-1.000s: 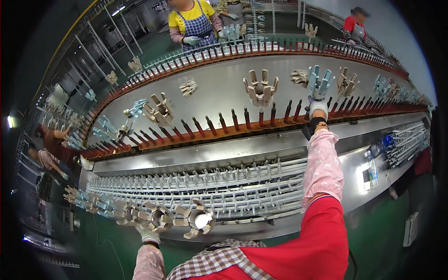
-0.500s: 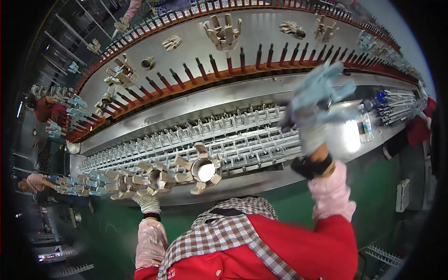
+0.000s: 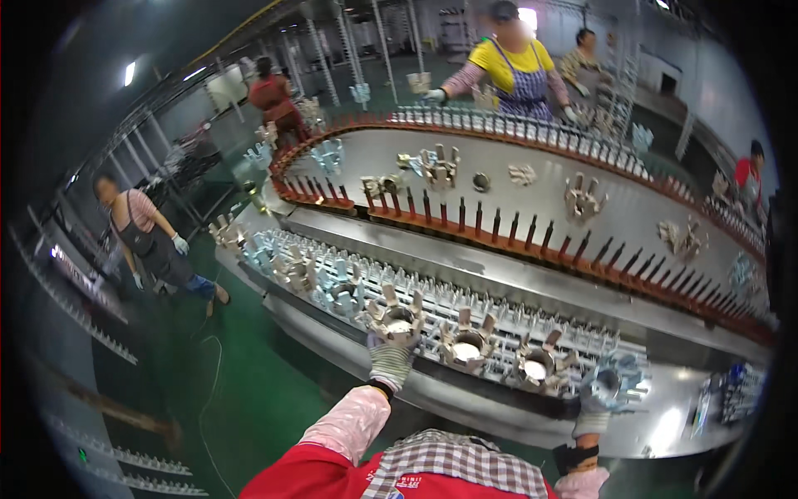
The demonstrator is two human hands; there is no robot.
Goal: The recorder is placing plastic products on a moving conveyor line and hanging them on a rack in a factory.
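Note:
My left hand, in a striped glove, is closed on the near side of a tan pronged ring standing on the metal rack. To its right are two more tan pronged rings, one next to it and one further right. At the rack's right end, my right hand is at the near side of a light-blue pronged ring and appears to grip it; its fingertips are hidden. Left of my left hand, light-blue and tan pronged pieces stand close together.
Beyond the rack runs a curved conveyor with upright dark pins. Pronged rings and loose tan pieces lie on the metal table behind it. Co-workers stand across the line, one in a yellow top; another person is at left.
The view has swung left and up, showing more of the room. My right hand has come down from above the bench with the light-blue pronged ring, which is now at the rack's right end.

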